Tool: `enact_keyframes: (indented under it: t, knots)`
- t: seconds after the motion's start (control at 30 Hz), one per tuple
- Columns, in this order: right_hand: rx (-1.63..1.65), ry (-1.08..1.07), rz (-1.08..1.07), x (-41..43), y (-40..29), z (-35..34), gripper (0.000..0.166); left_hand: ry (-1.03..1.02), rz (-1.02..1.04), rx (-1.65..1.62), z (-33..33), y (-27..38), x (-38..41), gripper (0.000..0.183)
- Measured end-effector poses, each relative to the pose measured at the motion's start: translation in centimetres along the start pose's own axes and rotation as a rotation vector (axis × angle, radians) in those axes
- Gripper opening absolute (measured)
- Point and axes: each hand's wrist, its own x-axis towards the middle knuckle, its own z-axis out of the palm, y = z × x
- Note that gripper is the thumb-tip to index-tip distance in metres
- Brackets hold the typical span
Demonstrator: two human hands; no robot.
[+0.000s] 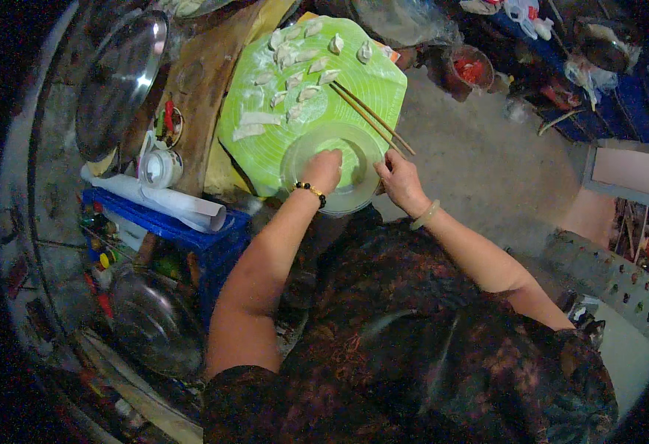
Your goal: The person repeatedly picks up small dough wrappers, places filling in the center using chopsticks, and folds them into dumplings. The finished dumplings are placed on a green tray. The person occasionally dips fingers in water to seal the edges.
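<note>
A round translucent plastic bowl [370, 166] is at the near edge of a floured green mat [258, 161] marked with rings. My left hand [325, 167], wearing a beaded bracelet, reaches into the bowl with its fingers curled; whether it holds anything is hidden. With thumb and fingers, my right hand [401, 182] grips the bowl's right rim. A pair of wooden chopsticks [370, 115] lies across the mat and sticks out past its right edge. Several folded dough pieces [318, 65] are scattered over the far half. Two flat dough strips [259, 118] lie at the left.
A wooden board [197, 72] runs left of the mat. On that side are a small white-lidded jar [161, 168], a small bowl with red and green peppers [169, 125], a large metal tray [122, 83] and a rolled white sheet [158, 197] on a blue stool [174, 233].
</note>
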Motion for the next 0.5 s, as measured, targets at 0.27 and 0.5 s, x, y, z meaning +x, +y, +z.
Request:
enact_keyframes:
  t: [0.27, 0.5]
  knots:
    - [0.016, -0.014, 0.022, -0.1, 0.3, 0.2, 0.025, -0.152, 0.050, -0.379, 2.6, 0.9, 1.7, 0.013]
    - [-0.047, -0.064, 0.022, 1.2, -1.2, -1.9, 0.030, -0.319, -0.108, -0.964, -3.9, -0.4, 0.9, 0.011]
